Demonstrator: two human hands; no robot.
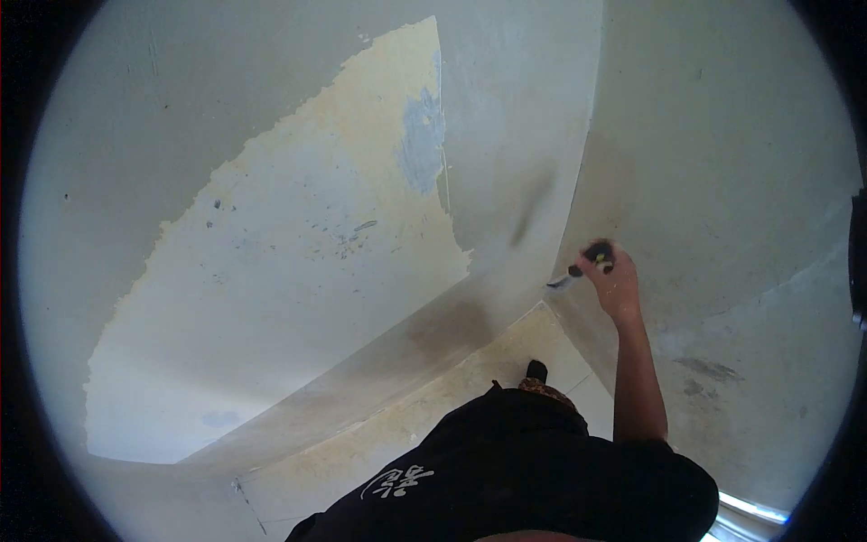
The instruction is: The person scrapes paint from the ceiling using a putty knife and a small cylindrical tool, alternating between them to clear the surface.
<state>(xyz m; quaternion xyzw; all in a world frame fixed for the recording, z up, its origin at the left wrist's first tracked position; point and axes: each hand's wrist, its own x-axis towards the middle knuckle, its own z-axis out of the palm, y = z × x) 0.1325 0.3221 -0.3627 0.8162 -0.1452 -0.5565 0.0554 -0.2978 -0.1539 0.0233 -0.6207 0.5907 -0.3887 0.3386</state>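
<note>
In the head view my right hand (619, 282) is closed around the black handle of a scraper (562, 282). Its light metal blade points left and down, with the tip close to the corner where two wall faces meet. Behind the hand stands the grey-beige right wall (722, 199). Across the corner, the left wall (506, 108) carries a large bared patch (289, 244), whitish with ragged yellowish edges and a few grey marks. My left hand is out of view.
Below the walls runs a pale floor strip (578, 375), dusty along the left wall. My black shoe (536, 370) stands near the corner. Dark smudges (709, 369) mark the lower right wall. A bright metallic edge (754, 510) shows at bottom right.
</note>
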